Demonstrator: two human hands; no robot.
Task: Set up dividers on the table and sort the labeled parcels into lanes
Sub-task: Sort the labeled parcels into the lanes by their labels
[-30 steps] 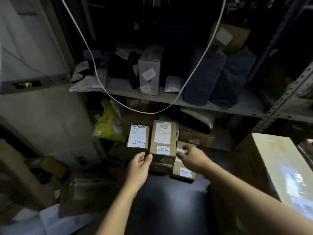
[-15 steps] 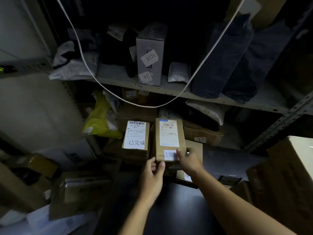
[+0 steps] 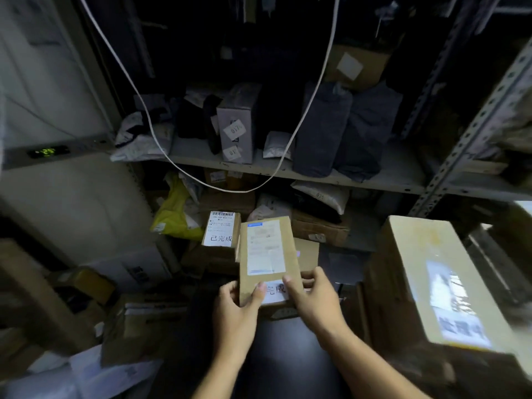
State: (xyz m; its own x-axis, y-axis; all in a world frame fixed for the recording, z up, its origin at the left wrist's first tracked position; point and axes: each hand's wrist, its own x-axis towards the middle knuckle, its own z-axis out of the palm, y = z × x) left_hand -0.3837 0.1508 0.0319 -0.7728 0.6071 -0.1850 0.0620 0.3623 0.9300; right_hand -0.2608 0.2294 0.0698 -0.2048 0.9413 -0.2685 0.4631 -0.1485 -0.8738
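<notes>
Both my hands were on one flat cardboard parcel (image 3: 267,254), holding it by its near end, tilted up with its label side facing me. My left hand (image 3: 236,309) gripped the lower left corner, thumb (image 3: 259,292) curled over the front, fingers wrapped behind. My right hand (image 3: 313,295) pinched the lower right edge, thumb (image 3: 290,283) pressed on the front next to the small white tag (image 3: 275,290) with handwritten characters, partly hidden by my thumbs. A long white shipping label (image 3: 266,247) covered most of the parcel face, text blurred, couldn't read it.

The parcel sat above the far edge of the dark table (image 3: 288,355), in front of the stack of boxes under the shelf. Just left and behind it stood a second labeled box (image 3: 221,229) with barcode and a tag reading 已完成. A third brown box (image 3: 308,254) was behind my right hand, mostly hidden. Large carton (image 3: 431,283) at right, blurred label on top. Yellow bag (image 3: 175,217) at left of the pile. Metal shelf (image 3: 374,180) above held grey bags and a small box numbered 017 (image 3: 237,122). White cable (image 3: 201,180) drooped in front of it. Green digits on a display (image 3: 47,152) at far left
</notes>
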